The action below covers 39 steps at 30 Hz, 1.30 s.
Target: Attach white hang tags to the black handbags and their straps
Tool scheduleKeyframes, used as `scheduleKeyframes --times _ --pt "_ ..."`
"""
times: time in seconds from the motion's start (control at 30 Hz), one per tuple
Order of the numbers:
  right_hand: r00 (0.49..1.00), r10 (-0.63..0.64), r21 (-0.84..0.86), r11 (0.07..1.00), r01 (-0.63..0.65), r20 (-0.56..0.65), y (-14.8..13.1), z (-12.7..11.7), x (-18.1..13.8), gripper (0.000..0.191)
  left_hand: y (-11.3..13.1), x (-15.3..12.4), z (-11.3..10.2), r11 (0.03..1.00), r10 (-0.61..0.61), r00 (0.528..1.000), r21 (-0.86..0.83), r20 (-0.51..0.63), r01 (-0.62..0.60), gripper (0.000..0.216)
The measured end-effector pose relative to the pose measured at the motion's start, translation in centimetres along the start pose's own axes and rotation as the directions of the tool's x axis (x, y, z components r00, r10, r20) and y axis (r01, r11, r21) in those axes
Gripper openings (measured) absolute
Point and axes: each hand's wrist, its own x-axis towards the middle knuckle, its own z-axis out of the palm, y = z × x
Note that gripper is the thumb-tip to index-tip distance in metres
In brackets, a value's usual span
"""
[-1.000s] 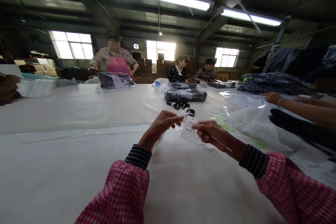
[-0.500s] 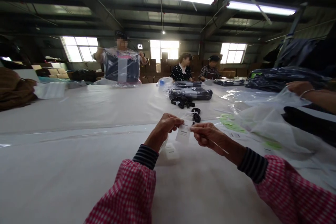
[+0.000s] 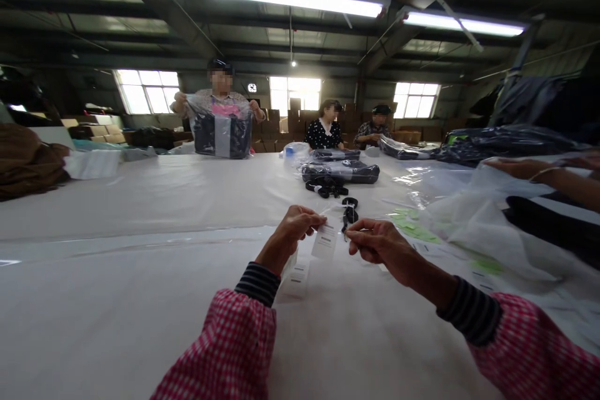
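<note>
My left hand (image 3: pixel 297 228) pinches the upper left edge of a white printed label (image 3: pixel 324 242), which hangs below the fingertips. Under that hand, more printed labels (image 3: pixel 297 276) show, partly behind the wrist. My right hand (image 3: pixel 375 239) is closed in a pinch just right of the label, apart from it. Whatever its fingertips may hold is too small to make out. Right behind those fingertips lies a coiled black strap (image 3: pixel 349 207) with a white band. Farther back is a second bundle of black straps (image 3: pixel 327 189).
Dark goods in clear plastic (image 3: pixel 340 171) lie beyond the straps. Green slips (image 3: pixel 415 225) and translucent plastic sheeting (image 3: pixel 492 225) are on the right, by a co-worker's arm (image 3: pixel 529 169). Across the white table (image 3: pixel 140 294), a person holds a bagged dark item (image 3: pixel 222 136); two others are farther right.
My right hand has let go of the label and drawn slightly right. My left hand still holds the label. Across the table, the bagged item has come down to the tabletop.
</note>
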Motion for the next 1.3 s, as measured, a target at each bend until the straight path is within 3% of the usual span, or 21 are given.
scheduleKeyframes --times 0.3,0.53,0.67,0.8,0.93,1.1,1.2,1.3 --pt "0.996 -0.056 -0.062 0.997 0.052 -0.069 -0.4 0.2 0.2 0.031 0.5 -0.2 -0.4 0.994 0.018 0.999 -0.107 0.049 -0.012 0.032" --pt "0.993 -0.109 0.063 0.992 0.113 -0.055 -0.7 1.6 1.3 0.047 0.6 -0.7 -0.6 0.984 0.094 0.969 -0.172 0.228 -0.055 0.037" --pt "0.993 -0.107 0.152 0.983 0.100 0.041 -1.1 2.6 1.9 0.049 0.3 -1.2 -0.3 0.979 0.177 0.947 -0.145 0.270 -0.141 0.027" --pt "0.990 -0.135 0.151 0.981 0.126 0.048 -0.9 3.1 2.5 0.035 -0.2 -1.4 -0.2 0.951 0.299 0.934 -0.143 0.194 -0.275 0.025" --pt "0.997 -0.083 0.078 0.994 0.083 0.002 -0.9 2.4 2.9 0.037 0.1 -1.2 -0.6 0.946 0.324 0.935 -0.042 0.146 -0.321 0.026" --pt "0.991 0.038 -0.120 0.992 -0.022 0.129 -2.0 0.4 2.9 0.028 0.6 -0.6 -1.6 0.983 0.180 0.980 0.017 0.083 -0.182 0.029" --pt "0.974 0.081 -0.261 0.965 -0.024 0.210 -2.6 -0.2 2.9 0.022 0.8 -1.0 -1.8 0.986 0.162 0.973 0.005 0.163 -0.165 0.044" --pt "0.974 0.085 -0.344 0.939 -0.008 0.210 -2.9 0.1 2.8 0.018 1.2 -1.7 -1.5 0.969 0.225 0.935 0.037 0.274 -0.245 0.037"
